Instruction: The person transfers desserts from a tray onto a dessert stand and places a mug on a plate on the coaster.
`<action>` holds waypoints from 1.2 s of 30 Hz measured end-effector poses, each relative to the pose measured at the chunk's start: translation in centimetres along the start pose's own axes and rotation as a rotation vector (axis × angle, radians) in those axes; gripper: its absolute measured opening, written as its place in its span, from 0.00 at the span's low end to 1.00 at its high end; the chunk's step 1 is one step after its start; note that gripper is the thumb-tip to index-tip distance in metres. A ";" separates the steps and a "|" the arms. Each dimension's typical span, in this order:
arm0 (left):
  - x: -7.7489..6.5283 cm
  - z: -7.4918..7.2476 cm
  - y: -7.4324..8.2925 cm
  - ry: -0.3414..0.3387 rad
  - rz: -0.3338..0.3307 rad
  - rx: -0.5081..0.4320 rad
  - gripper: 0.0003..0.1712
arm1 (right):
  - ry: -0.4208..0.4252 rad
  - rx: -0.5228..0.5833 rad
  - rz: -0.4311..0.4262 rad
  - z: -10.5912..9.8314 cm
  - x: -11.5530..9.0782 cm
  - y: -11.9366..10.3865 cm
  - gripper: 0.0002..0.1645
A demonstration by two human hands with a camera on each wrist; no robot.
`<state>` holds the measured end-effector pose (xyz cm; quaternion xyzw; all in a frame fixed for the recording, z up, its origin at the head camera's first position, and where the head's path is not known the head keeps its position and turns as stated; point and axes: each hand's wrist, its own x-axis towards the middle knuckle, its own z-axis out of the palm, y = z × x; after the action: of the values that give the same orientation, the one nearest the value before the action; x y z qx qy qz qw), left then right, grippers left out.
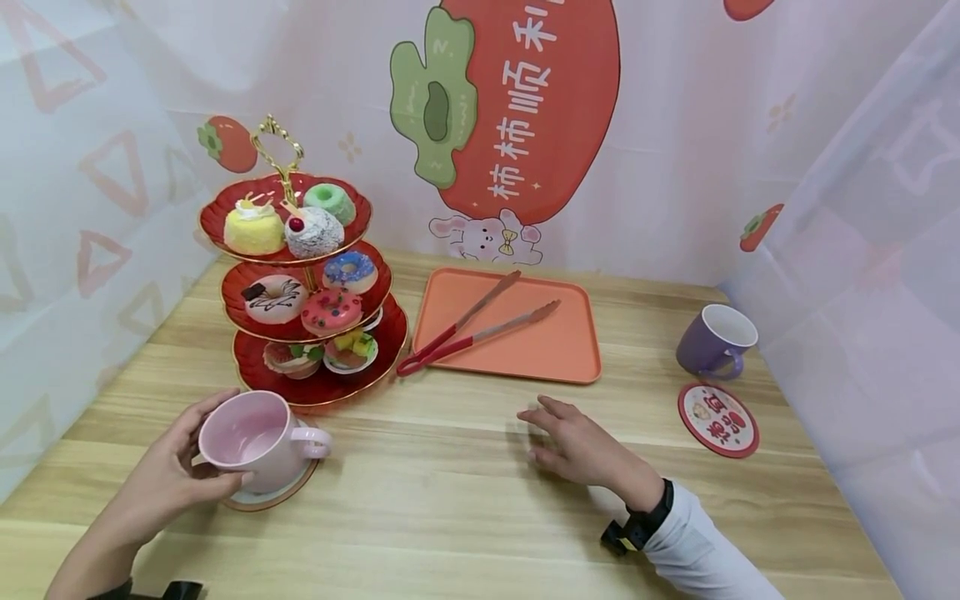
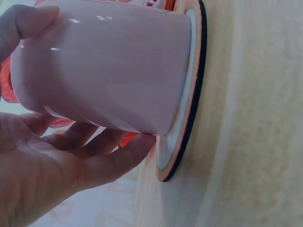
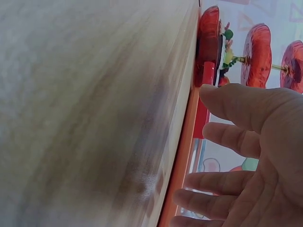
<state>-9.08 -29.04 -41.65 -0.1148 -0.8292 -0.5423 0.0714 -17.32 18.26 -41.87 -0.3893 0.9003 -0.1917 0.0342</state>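
A pink mug [image 1: 258,446] stands upright on a round coaster [image 1: 270,502] at the near left, its handle pointing right. My left hand [image 1: 168,467] grips the mug from its left side, thumb on the near wall and fingers around the far side. The left wrist view shows the mug's base [image 2: 177,80] resting on the coaster [image 2: 173,163]. Over the wooden table, in front of the orange tray [image 1: 517,367], my right hand [image 1: 581,442] hovers with loosely spread fingers and holds nothing. Red-handled tongs [image 1: 450,340] lie spread across the tray, handle end over its left edge.
A three-tier red stand [image 1: 382,367] with toy cakes, donuts and tarts rises behind the pink mug. At the right are a purple mug [image 1: 701,342] and a round red-rimmed coaster [image 1: 718,420]. Printed curtains [image 1: 660,167] enclose the table's back and sides.
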 end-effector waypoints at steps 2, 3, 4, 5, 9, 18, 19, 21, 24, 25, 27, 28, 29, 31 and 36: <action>0.0 0.1 0.1 0.000 -0.004 0.017 0.54 | -0.004 0.003 0.008 0.0 0.0 0.0 0.27; 0.0 0.1 0.1 0.001 -0.008 0.025 0.54 | -0.005 0.002 0.009 0.1 -0.1 0.0 0.27; 0.0 0.1 0.2 0.003 -0.012 0.035 0.54 | -0.007 0.002 0.011 0.1 -0.1 0.0 0.27; 0.1 0.1 0.3 0.009 -0.011 0.048 0.54 | -0.006 0.001 0.009 0.1 -0.1 0.0 0.27; 0.6 0.1 0.9 0.044 0.024 0.098 0.55 | 0.004 -0.005 0.002 0.0 -0.2 0.1 0.28; 1.9 0.7 4.0 0.095 0.062 0.313 0.53 | -0.006 0.010 0.000 -0.2 -0.2 0.2 0.27; 2.1 0.8 4.4 0.099 0.065 0.340 0.53 | -0.007 0.012 0.005 -0.2 -0.2 0.2 0.28; 2.5 1.1 5.2 0.103 0.082 0.386 0.52 | -0.009 0.015 0.014 -0.3 -0.2 0.2 0.28; 3.2 1.7 6.1 0.106 0.148 0.417 0.52 | -0.012 0.021 0.028 -0.3 -0.2 0.2 0.29; 3.4 1.9 6.3 0.106 0.177 0.423 0.52 | -0.013 0.021 0.030 -0.3 -0.3 0.2 0.29; 3.9 2.4 6.6 0.103 0.229 0.427 0.50 | -0.012 0.023 0.031 -0.3 -0.3 0.2 0.29; 4.1 2.6 6.8 0.105 0.259 0.430 0.49 | -0.013 0.025 0.031 -0.2 -0.3 0.2 0.29; 4.3 2.9 7.0 0.108 0.281 0.436 0.48 | -0.012 0.023 0.030 -0.2 -0.3 0.2 0.29; 4.7 3.4 7.2 0.109 0.313 0.460 0.46 | -0.012 0.023 0.029 -0.2 -0.3 0.2 0.29; 5.5 5.0 7.6 0.098 0.372 0.573 0.44 | -0.014 0.017 0.023 -0.2 -0.2 0.3 0.29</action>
<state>-12.27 -20.93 -35.58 -0.2132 -0.9083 -0.2701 0.2379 -17.45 18.66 -41.80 -0.3799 0.9028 -0.1963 0.0460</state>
